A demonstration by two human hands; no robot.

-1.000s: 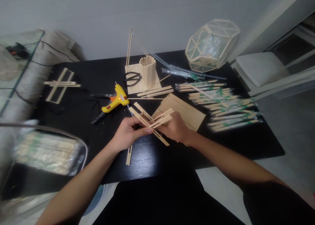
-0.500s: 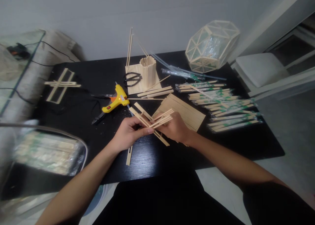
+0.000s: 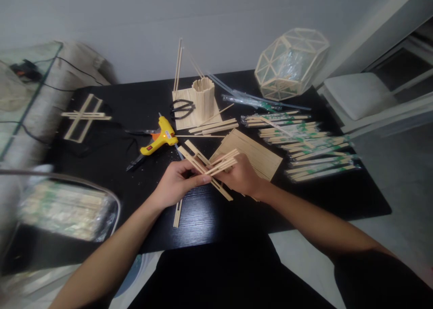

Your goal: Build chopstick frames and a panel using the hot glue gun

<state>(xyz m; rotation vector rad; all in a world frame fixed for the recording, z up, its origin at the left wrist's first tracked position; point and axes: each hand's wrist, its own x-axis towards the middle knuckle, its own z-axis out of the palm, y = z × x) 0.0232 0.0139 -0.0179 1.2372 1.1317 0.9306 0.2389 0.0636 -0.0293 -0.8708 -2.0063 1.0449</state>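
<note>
Wooden stick cross [image 3: 221, 166], pinched by left hand [image 3: 177, 182] and right hand [image 3: 239, 176]: apparently being joined; next calls for steady alignment.

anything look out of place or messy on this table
Slightly, yes: pale specks dot the black tabletop near the yellow glue gun, and one stick lies slantwise across the wrapped sticks, against their direction.

Left forearm [image 3: 130, 239] slants in from seven o'clock, right forearm [image 3: 301, 212] from four — left hand [image 3: 177, 182] and right hand [image 3: 241, 176] close together, both gripping.
</note>
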